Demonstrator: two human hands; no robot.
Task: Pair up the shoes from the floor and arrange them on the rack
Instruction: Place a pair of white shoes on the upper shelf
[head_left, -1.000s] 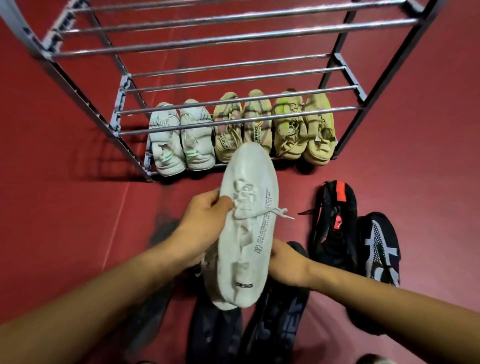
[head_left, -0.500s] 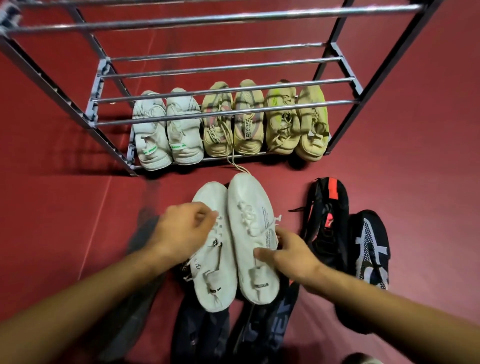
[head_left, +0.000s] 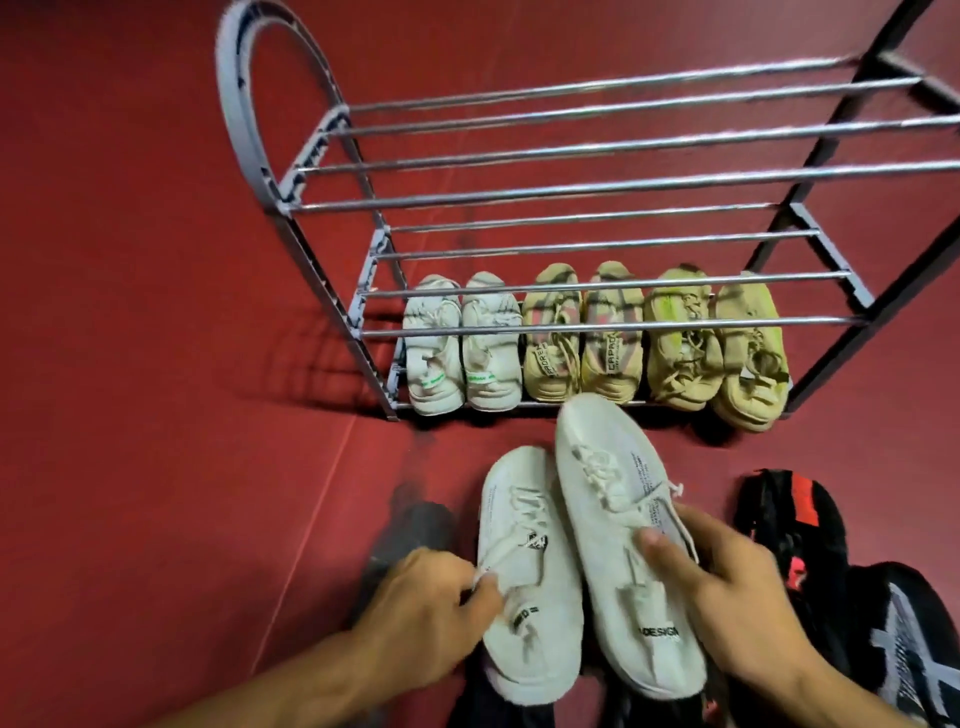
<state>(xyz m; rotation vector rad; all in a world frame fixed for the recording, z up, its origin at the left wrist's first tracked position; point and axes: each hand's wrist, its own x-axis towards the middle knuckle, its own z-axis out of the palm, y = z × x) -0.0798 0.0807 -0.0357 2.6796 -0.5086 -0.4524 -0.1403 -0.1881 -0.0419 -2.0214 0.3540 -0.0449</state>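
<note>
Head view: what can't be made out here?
- Dark shoes under the white pair: hidden by it, cut off by the bottom edge.
- Black shoe: cut off by the right edge.
- Rack: its top bars are blurred.
- Side print on the white pair: too small.

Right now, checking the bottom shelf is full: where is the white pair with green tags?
The white pair with green tags sits at the left end of the rack's bottom shelf, beside the beige pair.
</note>
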